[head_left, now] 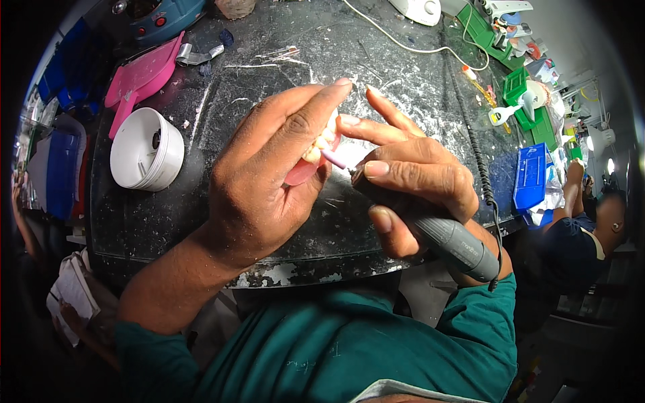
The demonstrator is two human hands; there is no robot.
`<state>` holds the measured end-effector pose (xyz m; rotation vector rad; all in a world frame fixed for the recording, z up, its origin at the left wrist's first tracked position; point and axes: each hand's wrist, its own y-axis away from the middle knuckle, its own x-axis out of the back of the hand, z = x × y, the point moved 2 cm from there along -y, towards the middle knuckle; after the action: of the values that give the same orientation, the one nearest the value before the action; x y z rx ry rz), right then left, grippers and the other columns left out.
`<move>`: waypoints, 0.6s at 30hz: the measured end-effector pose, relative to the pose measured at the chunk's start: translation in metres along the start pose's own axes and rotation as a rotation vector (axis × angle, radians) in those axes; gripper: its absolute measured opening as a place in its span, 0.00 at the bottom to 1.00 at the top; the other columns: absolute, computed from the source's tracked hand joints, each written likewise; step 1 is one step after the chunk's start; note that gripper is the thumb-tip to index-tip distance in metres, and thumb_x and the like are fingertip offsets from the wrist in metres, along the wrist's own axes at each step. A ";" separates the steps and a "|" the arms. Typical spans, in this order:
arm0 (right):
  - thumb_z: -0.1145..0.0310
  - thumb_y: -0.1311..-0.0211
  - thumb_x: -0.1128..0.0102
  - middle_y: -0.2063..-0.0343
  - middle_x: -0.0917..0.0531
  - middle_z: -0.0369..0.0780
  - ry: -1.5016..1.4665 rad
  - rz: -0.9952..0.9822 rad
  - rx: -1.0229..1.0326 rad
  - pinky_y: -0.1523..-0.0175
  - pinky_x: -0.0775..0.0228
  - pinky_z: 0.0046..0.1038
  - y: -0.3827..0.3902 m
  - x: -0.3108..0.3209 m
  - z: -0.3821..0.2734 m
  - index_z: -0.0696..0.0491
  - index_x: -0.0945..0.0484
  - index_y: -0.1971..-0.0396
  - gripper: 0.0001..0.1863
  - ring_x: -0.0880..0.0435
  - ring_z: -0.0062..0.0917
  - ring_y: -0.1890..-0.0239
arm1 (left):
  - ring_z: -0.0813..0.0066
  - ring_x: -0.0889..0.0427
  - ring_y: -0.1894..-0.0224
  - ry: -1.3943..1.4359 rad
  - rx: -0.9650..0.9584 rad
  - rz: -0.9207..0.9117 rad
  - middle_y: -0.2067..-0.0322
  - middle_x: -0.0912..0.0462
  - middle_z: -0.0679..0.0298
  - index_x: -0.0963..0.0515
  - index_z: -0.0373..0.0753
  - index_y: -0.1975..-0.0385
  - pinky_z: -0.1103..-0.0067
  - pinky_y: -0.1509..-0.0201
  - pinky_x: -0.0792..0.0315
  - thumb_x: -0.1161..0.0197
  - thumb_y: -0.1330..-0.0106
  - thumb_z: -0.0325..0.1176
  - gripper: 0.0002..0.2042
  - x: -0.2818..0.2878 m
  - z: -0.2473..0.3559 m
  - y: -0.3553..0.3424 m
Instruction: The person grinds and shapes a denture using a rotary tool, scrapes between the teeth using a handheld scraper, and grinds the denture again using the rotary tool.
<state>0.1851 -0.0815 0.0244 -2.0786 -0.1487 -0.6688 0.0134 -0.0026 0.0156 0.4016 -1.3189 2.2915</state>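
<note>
My left hand [259,168] is closed around a denture [302,173] with a pink base and cream-coloured teeth, partly hidden by my fingers. In my right hand [420,171] is a dark grey rotary handpiece [457,245], gripped like a pen and pointing up to the left. Its pinkish-purple grinding tip [333,158] meets the denture at the teeth, or lies very close to them. A coiled black cord [481,161] runs beside the handpiece. Both hands are above the black worktable, near its front edge.
White dust streaks the black table [269,74]. To the left stand a white tub [146,149] and a pink dustpan [144,77]; a blue device [164,20] sits behind. Green bins [516,87] and a blue bin [531,176] line the right side. Another person [598,235] is at far right.
</note>
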 end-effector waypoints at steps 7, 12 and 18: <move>0.60 0.37 0.38 0.70 0.20 0.45 -0.005 -0.054 -0.001 0.35 0.50 0.65 -0.002 0.002 -0.001 0.54 0.31 0.53 0.19 0.21 0.54 0.47 | 0.61 0.19 0.51 0.042 0.069 -0.008 0.51 0.20 0.49 0.25 0.29 0.46 0.74 0.46 0.27 0.40 0.38 0.20 0.19 0.000 0.001 0.002; 0.60 0.38 0.37 0.69 0.20 0.45 -0.031 -0.009 -0.006 0.35 0.51 0.65 -0.001 0.000 0.000 0.55 0.29 0.53 0.19 0.21 0.54 0.47 | 0.62 0.19 0.52 0.061 0.110 -0.019 0.52 0.20 0.49 0.25 0.30 0.45 0.74 0.47 0.26 0.40 0.36 0.24 0.18 0.000 0.003 0.002; 0.60 0.38 0.38 0.69 0.20 0.45 -0.033 0.020 -0.004 0.35 0.51 0.65 0.001 -0.002 0.002 0.55 0.28 0.53 0.19 0.21 0.54 0.47 | 0.62 0.19 0.52 0.050 0.101 -0.019 0.52 0.20 0.49 0.25 0.30 0.45 0.75 0.48 0.26 0.40 0.36 0.24 0.18 0.000 0.002 0.003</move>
<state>0.1844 -0.0802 0.0217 -2.0934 -0.1447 -0.6228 0.0123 -0.0054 0.0145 0.3858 -1.1748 2.3436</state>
